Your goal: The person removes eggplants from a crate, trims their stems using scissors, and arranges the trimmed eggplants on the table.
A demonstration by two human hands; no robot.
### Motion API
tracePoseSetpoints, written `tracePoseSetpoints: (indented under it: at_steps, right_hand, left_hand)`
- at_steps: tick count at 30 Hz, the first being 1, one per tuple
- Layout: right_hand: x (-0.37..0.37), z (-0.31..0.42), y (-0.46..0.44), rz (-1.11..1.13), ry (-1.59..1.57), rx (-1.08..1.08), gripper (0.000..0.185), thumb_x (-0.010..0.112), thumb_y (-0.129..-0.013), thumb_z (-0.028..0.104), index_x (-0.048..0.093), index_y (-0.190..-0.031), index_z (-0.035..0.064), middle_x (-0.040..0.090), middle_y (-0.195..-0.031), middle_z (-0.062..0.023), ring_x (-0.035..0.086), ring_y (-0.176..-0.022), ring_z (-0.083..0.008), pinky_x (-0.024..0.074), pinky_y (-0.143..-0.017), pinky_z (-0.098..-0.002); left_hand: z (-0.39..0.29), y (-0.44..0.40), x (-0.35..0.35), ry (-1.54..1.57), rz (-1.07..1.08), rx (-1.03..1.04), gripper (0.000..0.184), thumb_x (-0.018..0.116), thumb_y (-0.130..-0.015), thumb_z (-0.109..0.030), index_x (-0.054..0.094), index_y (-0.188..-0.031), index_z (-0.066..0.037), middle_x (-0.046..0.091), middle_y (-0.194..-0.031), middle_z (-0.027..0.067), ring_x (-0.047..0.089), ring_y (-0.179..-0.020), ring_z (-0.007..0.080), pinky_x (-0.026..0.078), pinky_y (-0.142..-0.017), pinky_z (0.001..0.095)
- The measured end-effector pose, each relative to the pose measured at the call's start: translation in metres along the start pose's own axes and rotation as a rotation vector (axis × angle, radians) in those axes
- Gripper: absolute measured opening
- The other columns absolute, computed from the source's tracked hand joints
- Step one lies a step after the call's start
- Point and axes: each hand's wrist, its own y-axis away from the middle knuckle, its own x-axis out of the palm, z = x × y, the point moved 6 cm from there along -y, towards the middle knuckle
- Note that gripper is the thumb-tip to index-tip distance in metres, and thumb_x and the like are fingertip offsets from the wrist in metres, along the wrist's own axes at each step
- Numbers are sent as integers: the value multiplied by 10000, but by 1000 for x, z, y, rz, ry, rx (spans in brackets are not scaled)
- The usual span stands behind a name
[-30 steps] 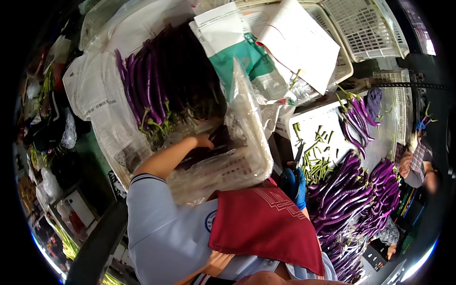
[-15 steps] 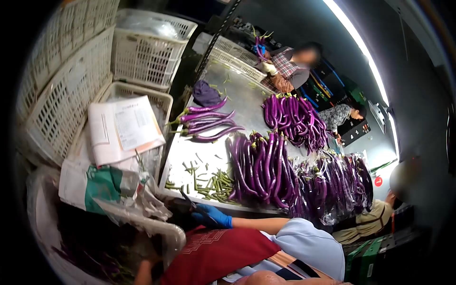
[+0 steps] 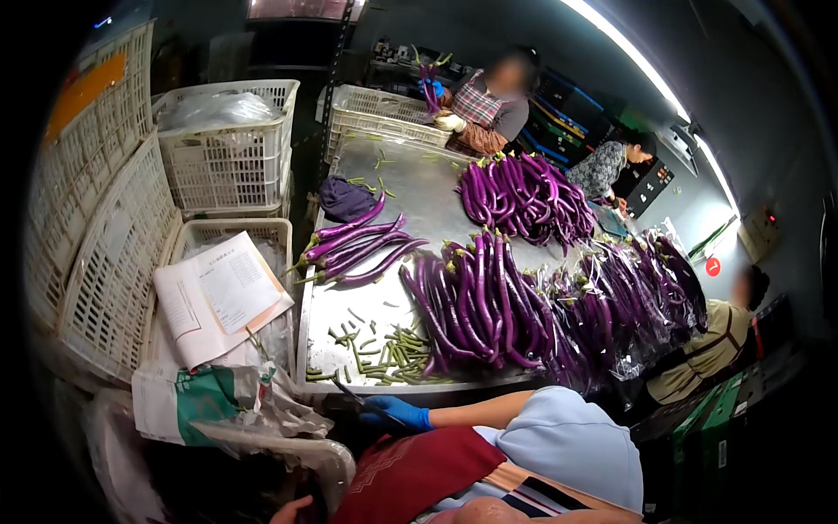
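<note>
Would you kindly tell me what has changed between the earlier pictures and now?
The view has swung right, from the lined crate to the metal table. The left hand now shows only partly, low by the crate; whether it took hold of or let go of anything is hidden. The gloved right hand still grips the dark tool, and the eggplants on the table lie as before.

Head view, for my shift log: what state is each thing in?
Front eggplant pile: unwrapped, heaped.
Rear eggplant pile: unwrapped, heaped.
Small eggplant group: unwrapped.
Bagged eggplants: wrapped in clear plastic.
Green stem pieces: cut, scattered.
Purple bundle: crumpled.
Papers: overlapping.
Rear crate: open-topped, holding plastic.
Ceiling light: lit.
Right hand: gloved, holding dark tool.
Left hand: bare, mostly hidden, grip unclear.
</note>
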Motion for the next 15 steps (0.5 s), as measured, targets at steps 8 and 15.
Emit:
tracePoseSetpoints:
  at_steps: [8,15]
  right_hand:
    - [-1,4,-10,132,-18,-110,357,618,-848,306,576,-1079,37,604,-974,-45,506,-904,-103,428,-816,-281]
    - [-30,7,-20,45,-22,-282,339,622,-846,302,580,-1041,28,614,-918,-45,509,-835,-109,442,-751,-277]
  left_hand:
    - [-69,59,-2,35,-181,95,534,725,-647,-259,574,-1105,-29,609,-1026,113,580,-934,223,444,-823,343]
    - [-180,155,-38,11,-428,249,530,725,-635,-229,569,-1102,-32,611,-1007,107,582,-918,220,448,-810,342]
